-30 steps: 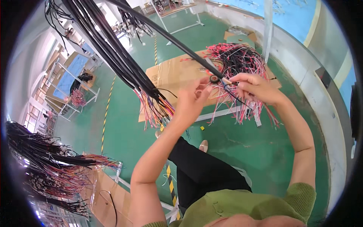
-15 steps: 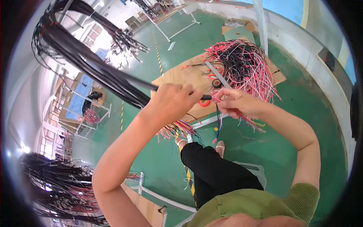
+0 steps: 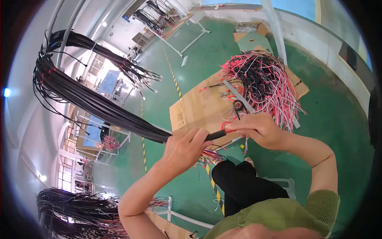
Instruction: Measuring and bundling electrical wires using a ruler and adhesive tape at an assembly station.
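Note:
My left hand is closed around a black cable sleeve, whose short end sticks out past my fingers toward the right. My right hand pinches red wires right at that end; the fingertips partly hide them. Stretching up to the left is a thick bundle of black cables, hung over a metal rail. Multicoloured wire ends dangle below my left hand.
A cardboard-covered table ahead bears a heap of red, white and black wires, a black tape roll and a grey metal strip. Another dark cable bundle hangs at lower left. A metal post stands beyond the table.
Both hands sit lower in the picture, and the view has shifted. More of the black sleeve shows between them. My right hand has turned, and the red wires that trailed below it are now mostly hidden.

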The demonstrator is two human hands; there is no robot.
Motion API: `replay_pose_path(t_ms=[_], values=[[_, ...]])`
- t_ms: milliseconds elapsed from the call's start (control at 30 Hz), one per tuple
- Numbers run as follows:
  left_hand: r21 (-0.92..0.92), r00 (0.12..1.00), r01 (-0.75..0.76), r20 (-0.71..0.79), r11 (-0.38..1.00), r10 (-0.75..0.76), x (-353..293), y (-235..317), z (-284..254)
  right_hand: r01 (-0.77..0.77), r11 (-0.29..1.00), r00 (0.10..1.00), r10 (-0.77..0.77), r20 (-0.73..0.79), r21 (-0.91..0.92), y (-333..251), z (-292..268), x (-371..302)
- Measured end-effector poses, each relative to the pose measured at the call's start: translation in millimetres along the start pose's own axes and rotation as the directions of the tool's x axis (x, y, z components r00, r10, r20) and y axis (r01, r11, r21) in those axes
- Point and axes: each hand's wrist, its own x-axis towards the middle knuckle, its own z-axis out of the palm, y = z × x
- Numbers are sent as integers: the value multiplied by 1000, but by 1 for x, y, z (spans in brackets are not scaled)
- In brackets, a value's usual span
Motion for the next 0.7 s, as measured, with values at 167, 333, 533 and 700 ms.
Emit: replay_pose_path(t_ms=[167,333,533,700], values=[[-140,993,-87,69,986,97,4,-17,-9,322,881,946,-291,139,-346,5,-15,17],[-176,985,-83,135,981,108,7,-24,-18,442,761,894,-328,306,-476,2,-27,37],[-209,986,-22,158,978,56,-1,-33,-23,524,701,849,-387,358,-484,1,-16,51],[-302,989,37,150,953,9,-12,-37,-26,532,705,847,-446,290,-469,3,-1,55]])
